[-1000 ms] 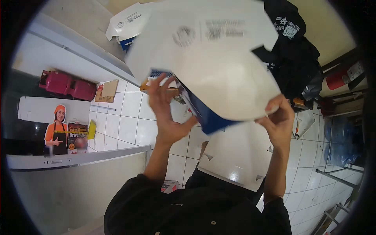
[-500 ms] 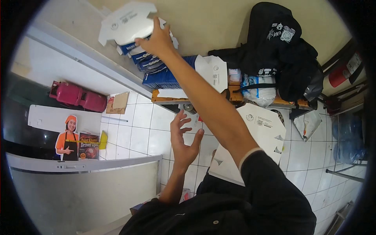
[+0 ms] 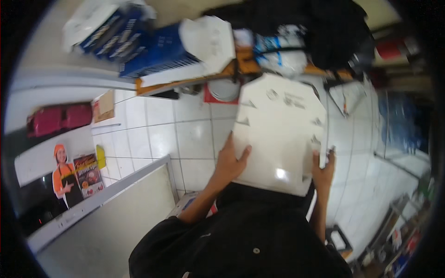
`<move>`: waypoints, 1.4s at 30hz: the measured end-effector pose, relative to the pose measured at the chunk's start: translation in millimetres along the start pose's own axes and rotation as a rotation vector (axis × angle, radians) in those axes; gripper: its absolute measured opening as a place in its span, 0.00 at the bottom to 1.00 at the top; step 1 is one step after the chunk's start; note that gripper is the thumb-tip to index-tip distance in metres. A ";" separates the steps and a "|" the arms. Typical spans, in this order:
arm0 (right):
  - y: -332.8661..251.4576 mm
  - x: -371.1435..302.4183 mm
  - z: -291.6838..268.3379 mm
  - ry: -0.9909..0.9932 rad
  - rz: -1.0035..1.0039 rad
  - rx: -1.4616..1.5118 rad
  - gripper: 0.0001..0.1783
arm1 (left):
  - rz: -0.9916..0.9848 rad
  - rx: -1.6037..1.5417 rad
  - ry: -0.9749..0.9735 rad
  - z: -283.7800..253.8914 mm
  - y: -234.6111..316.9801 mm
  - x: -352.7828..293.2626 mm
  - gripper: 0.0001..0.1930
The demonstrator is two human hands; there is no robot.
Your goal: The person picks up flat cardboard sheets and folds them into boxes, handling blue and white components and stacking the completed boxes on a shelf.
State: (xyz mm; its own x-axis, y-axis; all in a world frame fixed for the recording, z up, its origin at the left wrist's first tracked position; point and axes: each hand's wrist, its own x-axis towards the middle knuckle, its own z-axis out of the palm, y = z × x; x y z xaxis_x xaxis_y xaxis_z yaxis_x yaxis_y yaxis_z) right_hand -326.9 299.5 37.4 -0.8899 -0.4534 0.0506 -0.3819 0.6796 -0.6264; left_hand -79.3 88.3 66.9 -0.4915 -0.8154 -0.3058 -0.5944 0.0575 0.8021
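Note:
A stack of flat white cardboard box blanks [image 3: 278,134] with notched edges and small dark print lies across my lap. My left hand [image 3: 230,161] grips its left edge, the thumb over the top. At the right edge my right hand [image 3: 323,170] holds the blanks, thumb on top and fingers along the outer side. Folded blue-and-white cartons [image 3: 113,34] are piled at the far left, blurred by motion. Beside them a row of blue cartons [image 3: 160,48] rests on a wooden bench, with a white blank [image 3: 214,44] at its right end.
The bench [image 3: 245,65] also bears a plastic-wrapped pack [image 3: 282,51] and a black bag [image 3: 324,32]. Beneath it is a red box [image 3: 221,95]. A grey-framed panel [image 3: 125,208] stands near left. Pink gas cylinders [image 3: 60,119] are farther left. A white dustpan [image 3: 346,96] is at right.
My right hand has let go of the white carton on the far-left pile and come back to the blanks' right edge. My left hand, earlier open in the air, now holds their left edge.

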 end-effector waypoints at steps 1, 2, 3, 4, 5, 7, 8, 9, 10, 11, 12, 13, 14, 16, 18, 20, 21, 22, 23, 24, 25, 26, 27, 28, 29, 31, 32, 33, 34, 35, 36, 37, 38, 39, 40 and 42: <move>-25.9 -6.7 -12.4 -0.294 0.295 0.194 0.40 | 0.164 0.034 0.068 1.5 -5.8 -1.4 0.32; -47.3 -11.8 -9.9 -0.307 0.220 0.142 0.41 | 0.180 0.033 0.100 -0.1 -3.1 -6.3 0.32; -64.9 -18.1 -9.5 -0.299 0.165 0.082 0.42 | 0.116 0.086 0.069 1.8 -2.3 -5.9 0.34; -56.4 -25.4 -1.7 -0.241 0.112 0.095 0.44 | 0.145 0.077 0.045 -0.4 8.6 -6.6 0.36; -64.7 -24.1 -0.7 -0.225 0.118 0.119 0.46 | 0.144 0.062 0.001 0.3 16.1 -9.4 0.36; -74.3 -25.7 -1.4 -0.192 0.178 0.093 0.48 | 0.176 0.203 0.045 -1.6 25.6 -8.7 0.40; -73.7 -27.0 -1.1 -0.186 0.096 0.043 0.49 | 0.220 0.273 0.073 -1.9 28.2 -8.5 0.41; -73.1 -29.1 -2.2 -0.183 0.011 -0.009 0.51 | 0.229 0.273 0.056 -0.8 34.3 -10.2 0.41; -75.7 -29.2 -3.8 -0.207 -0.039 -0.056 0.52 | 0.222 0.346 0.032 -3.1 44.6 -14.2 0.43; -84.3 -29.2 -8.8 -0.205 -0.033 -0.060 0.52 | 0.218 0.412 0.003 -3.8 54.2 -16.3 0.44; -98.0 -29.0 -15.6 -0.251 -0.064 -0.095 0.52 | 0.219 0.411 -0.003 -4.6 64.1 -17.8 0.44; -111.3 -29.6 -21.7 -0.298 -0.092 -0.130 0.53 | 0.215 0.353 -0.066 -6.4 75.4 -19.7 0.43; -121.2 -31.9 -24.3 -0.298 -0.085 -0.134 0.53 | 0.211 0.295 -0.130 -5.7 80.2 -21.9 0.42; -135.7 -37.4 -24.3 -0.398 -0.216 -0.010 0.50 | 0.281 0.340 -0.162 1.1 81.7 -25.7 0.40; -133.0 -50.1 -3.7 -0.453 -0.221 0.050 0.48 | 0.352 0.370 -0.241 12.4 73.0 -28.4 0.37; -110.5 -63.6 23.0 -0.554 -0.270 0.033 0.46 | 0.427 0.476 -0.238 34.7 40.2 -27.7 0.37; -108.0 -64.3 24.9 -0.552 -0.269 0.033 0.46 | 0.503 0.583 -0.235 42.4 30.4 -27.0 0.37; -105.3 -64.5 24.8 -0.561 -0.284 0.039 0.45 | 0.452 0.529 -0.255 46.0 30.4 -31.1 0.36; -103.2 -64.4 23.7 -0.570 -0.299 0.045 0.45 | 0.452 0.530 -0.256 45.4 29.7 -31.5 0.36; -101.0 -63.4 22.3 -0.569 -0.297 0.046 0.45 | 0.456 0.521 -0.266 43.4 28.8 -31.3 0.36; -98.5 -60.6 21.0 -0.562 -0.274 0.122 0.42 | 0.464 0.511 -0.274 41.7 29.3 -29.6 0.36; -95.9 -58.6 18.6 -0.553 -0.251 0.197 0.40 | 0.470 0.510 -0.273 39.4 31.5 -28.8 0.36; -94.3 -55.6 11.4 -0.546 -0.251 0.195 0.40 | 0.407 0.365 -0.272 35.8 35.6 -28.8 0.35; -94.3 -50.1 1.6 -0.570 -0.149 0.327 0.36 | 0.345 0.221 -0.267 32.7 42.8 -27.3 0.35; -95.0 -48.2 -5.2 -0.596 -0.040 0.456 0.33 | 0.347 0.220 -0.270 29.1 57.6 -26.2 0.35; -92.9 -42.4 -8.7 -0.426 0.120 0.649 0.27 | 0.459 0.200 -0.088 26.7 92.8 -23.0 0.33; -85.4 -33.9 -13.1 -0.380 0.184 0.605 0.26 | 0.551 0.235 0.000 32.3 101.3 -19.3 0.30; -79.2 -28.2 -17.1 -0.333 0.247 0.559 0.25 | 0.547 0.234 0.002 44.2 103.0 -16.6 0.30; -76.9 -24.9 -20.7 -0.330 0.247 0.559 0.25 | 0.500 0.194 -0.009 58.7 104.3 -12.4 0.31; -75.3 -20.9 -23.2 -0.366 0.271 0.496 0.24 | 0.454 0.151 -0.014 73.4 103.4 -7.7 0.31; -74.3 -17.7 -26.0 -0.403 0.294 0.432 0.24 | 0.341 0.125 -0.044 88.0 97.4 -3.0 0.30; -73.7 -15.8 -28.4 -0.400 0.289 0.436 0.24 | 0.346 0.126 -0.040 92.1 100.5 2.8 0.30; -74.0 -13.7 -31.2 -0.412 0.190 0.373 0.24 | 0.265 0.048 -0.133 94.3 103.9 8.1 0.28; -73.8 -11.5 -33.0 -0.424 0.089 0.309 0.24 | 0.184 -0.031 -0.223 95.1 106.8 13.3 0.26; -71.2 -10.6 -32.4 -0.427 0.085 0.316 0.24 | 0.184 -0.026 -0.216 95.0 108.4 17.6 0.26; -65.0 -8.8 -28.8 -0.433 -0.234 0.269 0.24 | 0.193 0.033 -0.324 92.5 111.3 24.9 0.19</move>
State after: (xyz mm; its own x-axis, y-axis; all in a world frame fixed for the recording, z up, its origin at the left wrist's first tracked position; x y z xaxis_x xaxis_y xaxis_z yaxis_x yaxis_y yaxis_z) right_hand -301.4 275.9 100.1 -0.5833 -0.8086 -0.0767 -0.4290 0.3869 -0.8162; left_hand -216.6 127.7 101.1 -0.7688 -0.5639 -0.3015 -0.4891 0.2149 0.8453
